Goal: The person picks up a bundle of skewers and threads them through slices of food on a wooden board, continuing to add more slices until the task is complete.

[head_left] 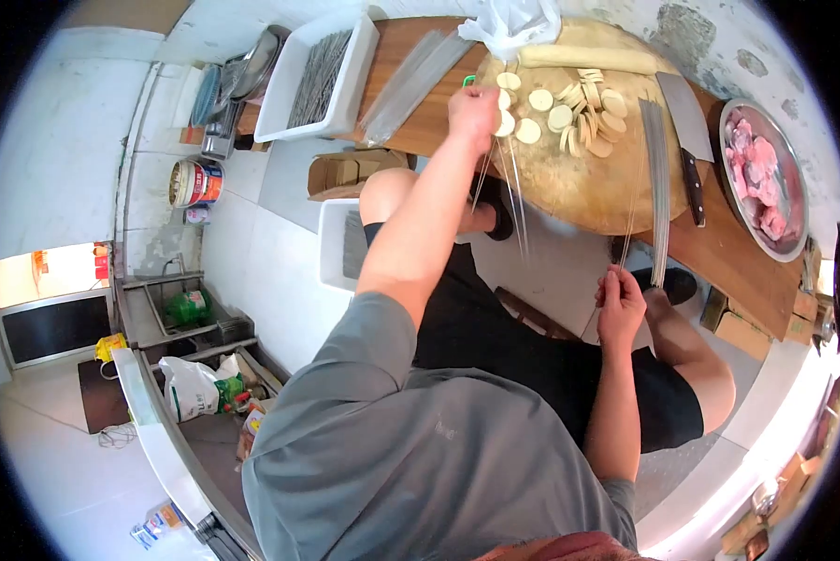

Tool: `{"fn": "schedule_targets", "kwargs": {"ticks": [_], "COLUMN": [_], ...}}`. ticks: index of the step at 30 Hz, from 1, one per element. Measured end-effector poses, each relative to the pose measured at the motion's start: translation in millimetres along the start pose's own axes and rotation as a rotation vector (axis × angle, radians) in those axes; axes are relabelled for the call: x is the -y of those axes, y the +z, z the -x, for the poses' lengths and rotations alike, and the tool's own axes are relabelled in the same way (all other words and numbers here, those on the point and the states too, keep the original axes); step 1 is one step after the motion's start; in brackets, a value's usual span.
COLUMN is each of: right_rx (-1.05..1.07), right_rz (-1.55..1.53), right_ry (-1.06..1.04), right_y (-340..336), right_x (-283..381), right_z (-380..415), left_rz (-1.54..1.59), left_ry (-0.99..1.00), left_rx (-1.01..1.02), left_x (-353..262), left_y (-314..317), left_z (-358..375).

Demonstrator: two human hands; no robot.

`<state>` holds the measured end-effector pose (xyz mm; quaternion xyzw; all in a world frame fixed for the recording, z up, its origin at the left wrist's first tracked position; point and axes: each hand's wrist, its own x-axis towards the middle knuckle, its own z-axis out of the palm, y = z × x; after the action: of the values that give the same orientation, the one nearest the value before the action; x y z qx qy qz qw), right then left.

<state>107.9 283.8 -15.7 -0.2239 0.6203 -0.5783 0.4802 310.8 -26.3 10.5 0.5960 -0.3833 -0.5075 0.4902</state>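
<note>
Wooden counter (738,262) carrying round chopping board (579,178): left hand (474,110) is pinching thin skewers (504,187) beside pale slices (560,117), right hand (619,301) is gripping 1 skewer, best threading each slice dead centre.

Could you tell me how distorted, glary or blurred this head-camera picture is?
Head view: strong fisheye bends the wooden table edge and leaves black corners; the bright opening at left is overexposed; light is otherwise even with soft shadows; the left hand holding skewers over the cutting board is slightly soft; the right hand and cleaver look sharp.
</note>
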Motion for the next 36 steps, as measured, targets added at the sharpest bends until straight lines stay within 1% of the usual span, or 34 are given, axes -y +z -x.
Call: {"fn": "schedule_targets", "kwargs": {"ticks": [1,5,8,9,12,13,16,19,22,25,28,29,32,33,36], "right_rx": [0.015,0.015,0.011,0.01,0.015,0.018,0.008,0.006,0.029,0.012,0.002,0.001,-0.008,-0.014,-0.008], "right_rz": [-0.01,0.031,0.039,0.035,0.034,0.022,0.0,-0.005,-0.022,-0.025,-0.029,-0.022,0.045,0.076,0.08], "right_ry": [0.013,0.035,0.021,0.014,0.035,0.039,0.038,0.016,0.002,0.015,0.006,0.001,-0.038,-0.055,-0.102], "right_y": [1.6,7.8,8.2,8.1,9.2,10.3,10.9,11.1,12.2,6.5,1.4,0.3,2.9,3.6,2.0], "right_x": [0.1,0.0,0.3,0.1,2.5,2.9,3.8,1.8,1.8,-0.6,-0.5,0.1,2.9,3.7,-4.5], "right_z": [-0.2,-1.4,-5.1,-6.0,-7.5,-7.8,-4.9,-1.9,-4.4,0.8,2.7,2.8,4.9,5.5,5.3], "left_rz": [-0.084,-0.259,-0.505,-0.692,-0.945,-0.973,-1.077,-1.014,-0.869,-0.901,-0.798,-0.77,-0.745,-0.834,-0.872], "left_ry": [-0.047,-0.006,0.226,0.259,0.623,0.642,0.817,0.92,0.768,0.891,0.746,0.757,0.609,0.65,0.612], "left_rx": [-0.009,0.012,-0.008,0.033,-0.014,-0.014,-0.108,0.07,0.301,0.285,0.324,0.258,0.195,0.248,0.238], "left_x": [-6.8,-15.7,6.1,-13.1,13.8,18.9,24.2,18.3,13.9,18.2,25.7,28.0,35.8,30.9,23.0], "left_y": [1.8,18.8,27.8,30.8,26.1,23.2,18.9,20.4,34.9,44.0,51.3,54.4,60.7,61.0,64.8], "left_z": [-15.2,-50.7,-75.7,-51.2,-50.6,-46.9,-21.5,11.2,46.3,60.8,58.4,54.4,36.4,34.5,37.5]}}
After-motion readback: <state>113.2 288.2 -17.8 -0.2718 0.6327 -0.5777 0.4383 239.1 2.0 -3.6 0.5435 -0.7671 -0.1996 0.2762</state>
